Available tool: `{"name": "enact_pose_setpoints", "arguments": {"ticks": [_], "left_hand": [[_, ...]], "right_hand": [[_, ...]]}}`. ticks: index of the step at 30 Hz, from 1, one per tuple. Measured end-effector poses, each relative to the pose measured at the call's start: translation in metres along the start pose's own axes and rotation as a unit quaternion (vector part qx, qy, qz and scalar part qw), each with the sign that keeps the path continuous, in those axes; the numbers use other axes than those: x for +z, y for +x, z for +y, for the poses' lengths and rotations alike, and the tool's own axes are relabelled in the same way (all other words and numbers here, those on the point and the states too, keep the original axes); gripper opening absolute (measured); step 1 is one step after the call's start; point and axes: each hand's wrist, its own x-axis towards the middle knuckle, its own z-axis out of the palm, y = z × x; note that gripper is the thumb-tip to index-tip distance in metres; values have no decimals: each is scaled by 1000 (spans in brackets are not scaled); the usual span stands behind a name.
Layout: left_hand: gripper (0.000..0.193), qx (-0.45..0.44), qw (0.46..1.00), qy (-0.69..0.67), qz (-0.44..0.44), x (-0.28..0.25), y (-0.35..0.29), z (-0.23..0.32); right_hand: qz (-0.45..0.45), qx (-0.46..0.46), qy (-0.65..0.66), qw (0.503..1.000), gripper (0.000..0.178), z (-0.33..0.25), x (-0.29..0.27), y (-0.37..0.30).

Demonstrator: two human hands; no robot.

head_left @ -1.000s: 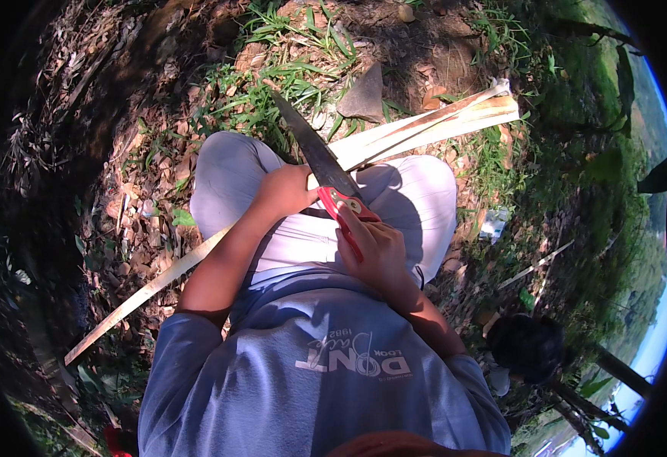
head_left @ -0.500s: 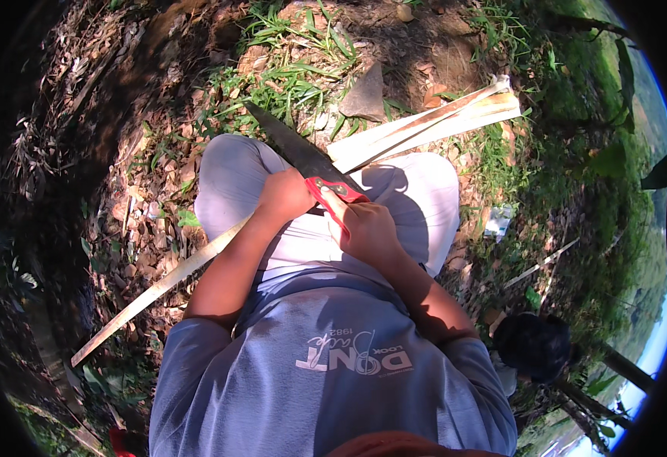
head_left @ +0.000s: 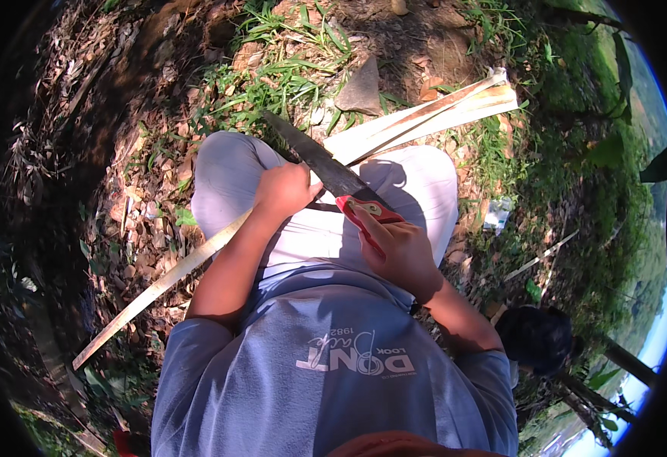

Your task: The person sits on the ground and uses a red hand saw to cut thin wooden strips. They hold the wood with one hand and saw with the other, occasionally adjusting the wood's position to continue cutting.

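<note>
My right hand [head_left: 403, 257] is wrapped around the red handle of a hand saw [head_left: 319, 161]. The dark blade slants up and to the left across my lap, its tip beyond my left knee. My left hand [head_left: 284, 190] is closed on a long, pale wooden strip [head_left: 162, 277], just left of the saw. From that hand the strip runs down to the lower left, under my forearm. The saw blade crosses close to my left fingertips; whether it touches the strip there I cannot tell.
Beyond my right knee lie long, pale split wood pieces [head_left: 440, 116], with a pointed grey stone [head_left: 359, 87] beside them. A small whitish packet [head_left: 498, 215] rests on the leaf litter to the right. A dark rounded thing [head_left: 535, 340] is near my right elbow.
My right hand has drawn the saw back toward the lower right, so its handle is now farther from my left hand. My left hand and the strip have barely moved.
</note>
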Motion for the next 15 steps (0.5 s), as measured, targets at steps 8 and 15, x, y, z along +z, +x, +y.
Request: {"name": "enact_pose_setpoints", "arguments": {"ticks": [8,15], "left_hand": [[48,-6,1000,16,-18,5,5,-3],[47,-7,999,32,-11,3,3,0]], "right_hand": [[-23,0,-52,998,56,-17,-42,-36],[-48,-48,-141,988,48,-27,-33,-40]]}}
